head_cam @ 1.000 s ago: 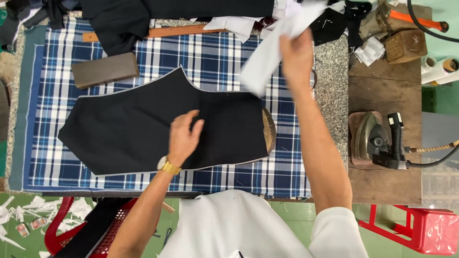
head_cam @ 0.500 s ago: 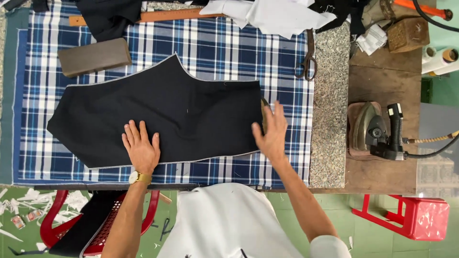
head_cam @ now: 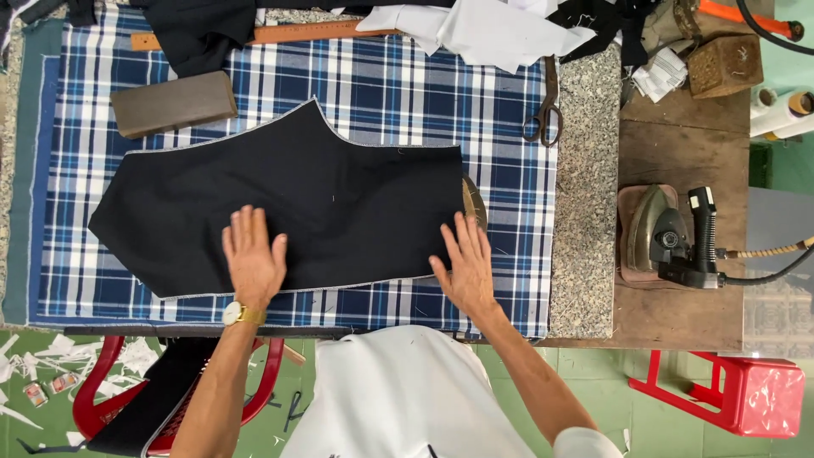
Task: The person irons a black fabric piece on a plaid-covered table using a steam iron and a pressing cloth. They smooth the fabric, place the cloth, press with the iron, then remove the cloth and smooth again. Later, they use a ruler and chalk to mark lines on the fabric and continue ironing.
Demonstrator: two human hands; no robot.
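Observation:
A black cut fabric panel (head_cam: 280, 203) lies flat on a blue and white plaid table cover (head_cam: 407, 93). My left hand (head_cam: 253, 259), with a gold watch on the wrist, presses flat on the panel's near edge, fingers spread. My right hand (head_cam: 465, 265) lies flat at the panel's right end, half on the plaid. A brown curved object (head_cam: 474, 203) pokes out from under the panel just above my right fingers.
A brown block (head_cam: 173, 103) and a wooden ruler (head_cam: 288, 34) lie at the back left, white cloth (head_cam: 483, 30) at the back, scissors (head_cam: 544, 110) on the right. An iron (head_cam: 666, 237) rests on the wooden side table. A red stool (head_cam: 729, 394) stands lower right.
My right hand came down from holding white cloth at the back and now lies flat on the panel's right end. My left hand slid along the near edge. The view shifted slightly.

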